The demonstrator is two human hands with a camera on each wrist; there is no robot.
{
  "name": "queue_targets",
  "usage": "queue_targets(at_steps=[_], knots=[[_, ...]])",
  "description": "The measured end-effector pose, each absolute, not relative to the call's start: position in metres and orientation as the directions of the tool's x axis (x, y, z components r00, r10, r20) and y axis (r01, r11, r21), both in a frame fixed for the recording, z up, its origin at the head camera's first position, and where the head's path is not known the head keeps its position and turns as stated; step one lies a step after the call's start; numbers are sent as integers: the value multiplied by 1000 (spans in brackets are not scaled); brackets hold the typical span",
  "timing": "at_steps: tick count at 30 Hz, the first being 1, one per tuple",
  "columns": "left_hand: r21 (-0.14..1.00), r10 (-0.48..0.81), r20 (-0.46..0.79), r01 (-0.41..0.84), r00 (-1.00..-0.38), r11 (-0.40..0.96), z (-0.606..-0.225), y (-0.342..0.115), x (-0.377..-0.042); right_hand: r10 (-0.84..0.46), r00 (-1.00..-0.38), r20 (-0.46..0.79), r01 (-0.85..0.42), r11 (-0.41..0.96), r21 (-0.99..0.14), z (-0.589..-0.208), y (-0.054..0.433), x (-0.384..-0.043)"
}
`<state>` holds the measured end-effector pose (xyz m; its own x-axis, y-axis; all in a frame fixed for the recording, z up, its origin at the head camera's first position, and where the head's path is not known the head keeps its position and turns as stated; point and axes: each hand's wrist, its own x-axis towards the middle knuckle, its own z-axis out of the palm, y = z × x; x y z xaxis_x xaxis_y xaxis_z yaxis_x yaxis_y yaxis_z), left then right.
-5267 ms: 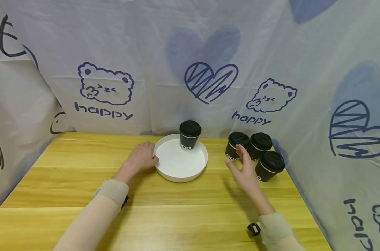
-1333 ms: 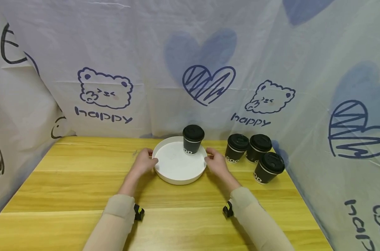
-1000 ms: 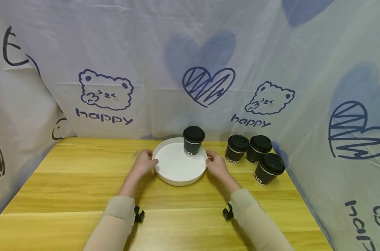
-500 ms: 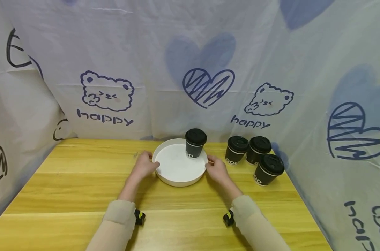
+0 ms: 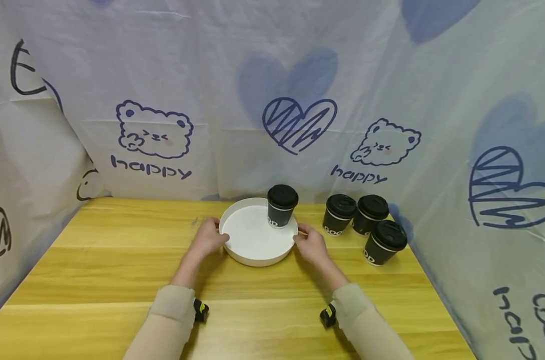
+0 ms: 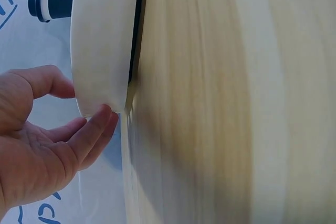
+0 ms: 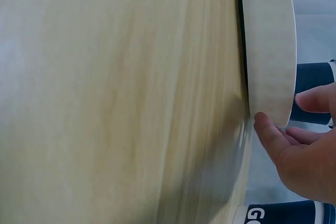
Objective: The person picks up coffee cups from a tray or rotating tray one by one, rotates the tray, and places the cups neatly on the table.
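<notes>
A round white tray [image 5: 249, 240] with a low wall is near the back of the wooden table. One black paper cup [image 5: 280, 214] with a black lid stands upright on its back right part. My left hand [image 5: 206, 237] pinches the tray's left rim, with the thumb over the edge and fingers against the outer wall [image 6: 100, 45]. Opposite it, my right hand [image 5: 313, 245] pinches the right rim the same way; its fingers touch the low outer wall in the right wrist view [image 7: 270, 51]. A dark line runs under the wall in both wrist views.
Three more lidded black cups stand right of the tray: a left one [image 5: 339, 215], a back one [image 5: 370, 215] and a front one [image 5: 385, 242]. A printed cloth [image 5: 236, 150] hangs behind the wooden table [image 5: 258, 320] and along both sides.
Over five seconds, my right hand has gone from beside the three cups to the tray's right rim. The cup on the tray now stands slightly farther right. My left hand stays at the left rim.
</notes>
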<state>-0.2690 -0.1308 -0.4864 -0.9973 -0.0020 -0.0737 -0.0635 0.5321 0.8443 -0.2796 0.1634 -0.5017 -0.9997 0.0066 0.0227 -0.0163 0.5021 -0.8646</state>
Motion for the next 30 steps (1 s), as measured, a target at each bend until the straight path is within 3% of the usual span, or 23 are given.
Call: queue_targets(at_steps=[30], knots=[[833,103,-73,-4,-992,554,-488,-142,-293,-4,-999,37,-33,543,-839,-507,164,-301]])
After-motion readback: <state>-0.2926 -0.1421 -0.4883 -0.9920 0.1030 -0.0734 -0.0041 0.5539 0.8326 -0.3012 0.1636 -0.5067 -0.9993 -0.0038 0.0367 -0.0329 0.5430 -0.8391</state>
